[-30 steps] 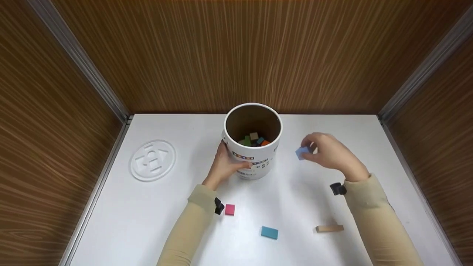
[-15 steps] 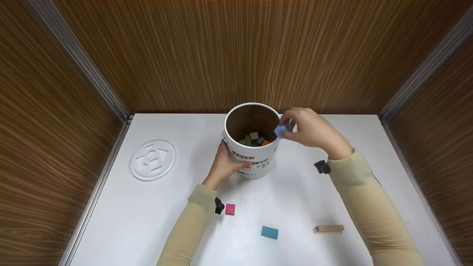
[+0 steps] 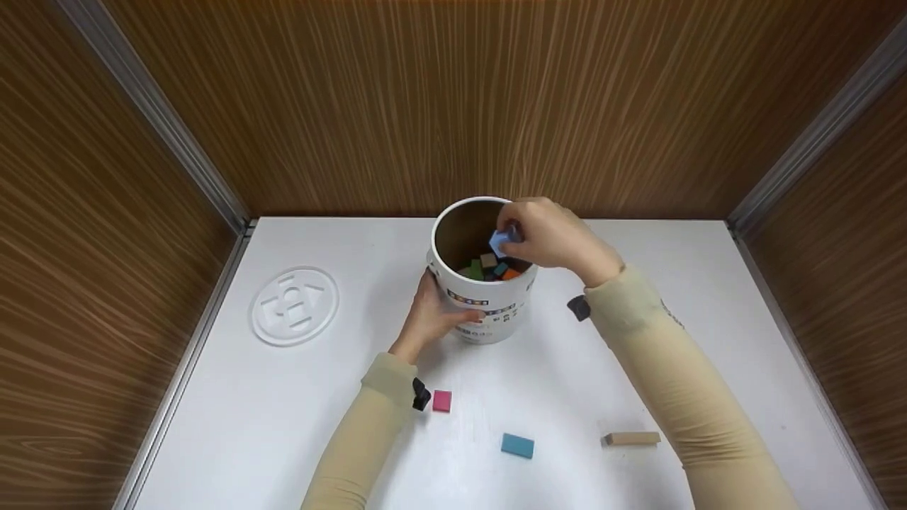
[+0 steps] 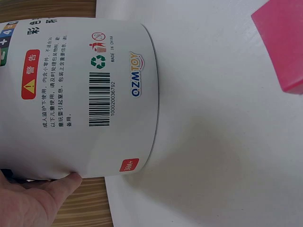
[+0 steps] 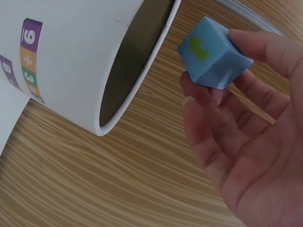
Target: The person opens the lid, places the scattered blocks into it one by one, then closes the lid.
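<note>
A white cylindrical toy-block bucket (image 3: 504,301) with printed labels stands upright at the back of the table. My left hand (image 3: 428,315) grips its left side, the thumb lying across the front; the other fingers are mostly hidden behind the wall. Over the bucket's open mouth, my right hand (image 3: 556,237) pinches a light blue block (image 3: 499,243) between thumb and fingers. In the right wrist view, the blue block (image 5: 213,54) bears a green mark on one face and is apart from the rim. Several coloured blocks lie inside the bucket, among them a tan block (image 3: 488,261).
A round white lid (image 3: 273,331) with raised shapes lies at the left. Towards the front are a pink block (image 3: 442,401), a teal block (image 3: 517,445) and a long wooden block (image 3: 633,438). Wood-grain panels (image 3: 340,106) enclose the table's back and sides.
My right hand has carried the blue block leftward, from beside the bucket to over its mouth. The left hand and the bucket have stayed in place.
</note>
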Demonstrator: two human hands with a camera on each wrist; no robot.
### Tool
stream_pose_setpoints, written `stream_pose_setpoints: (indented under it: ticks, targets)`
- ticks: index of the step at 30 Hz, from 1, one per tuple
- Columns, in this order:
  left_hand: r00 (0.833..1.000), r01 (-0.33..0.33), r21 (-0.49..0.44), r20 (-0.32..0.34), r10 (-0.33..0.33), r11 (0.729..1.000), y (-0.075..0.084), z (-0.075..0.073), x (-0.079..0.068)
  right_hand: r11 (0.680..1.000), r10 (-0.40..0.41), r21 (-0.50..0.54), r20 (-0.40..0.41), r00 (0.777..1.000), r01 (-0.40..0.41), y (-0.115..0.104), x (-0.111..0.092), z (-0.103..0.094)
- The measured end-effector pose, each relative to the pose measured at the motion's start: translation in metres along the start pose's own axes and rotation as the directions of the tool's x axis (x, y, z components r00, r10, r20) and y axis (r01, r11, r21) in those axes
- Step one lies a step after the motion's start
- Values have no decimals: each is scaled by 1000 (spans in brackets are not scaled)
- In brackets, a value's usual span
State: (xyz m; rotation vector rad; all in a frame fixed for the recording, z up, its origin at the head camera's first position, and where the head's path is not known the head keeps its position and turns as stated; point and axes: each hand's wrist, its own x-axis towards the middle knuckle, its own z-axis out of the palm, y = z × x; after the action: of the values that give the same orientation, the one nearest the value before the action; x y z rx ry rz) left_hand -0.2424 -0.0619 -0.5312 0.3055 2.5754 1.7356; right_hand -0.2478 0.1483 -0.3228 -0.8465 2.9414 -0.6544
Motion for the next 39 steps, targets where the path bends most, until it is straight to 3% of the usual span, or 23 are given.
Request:
stream_pose_setpoints:
  ticks: [8, 20, 33, 39]
  targets:
    - [1000, 31, 18, 1, -31, 999, 1, 1, 0, 999, 3, -37, -17, 1000, -3, -2, -6, -4]
    - [999, 35, 3, -17, -35, 999, 1, 2, 0, 992, 67, -104, -3, 998, -67, 27, -60, -4]
    - [1000, 3, -5, -19, -4, 1000, 0, 1, -1, 991, 129, -56, 106, 986, -123, 75, -124, 38]
    - [1000, 4, 0, -19, -4, 1000, -1, 2, -1, 985, 171, -34, 218, 961, -167, 94, -150, 67]
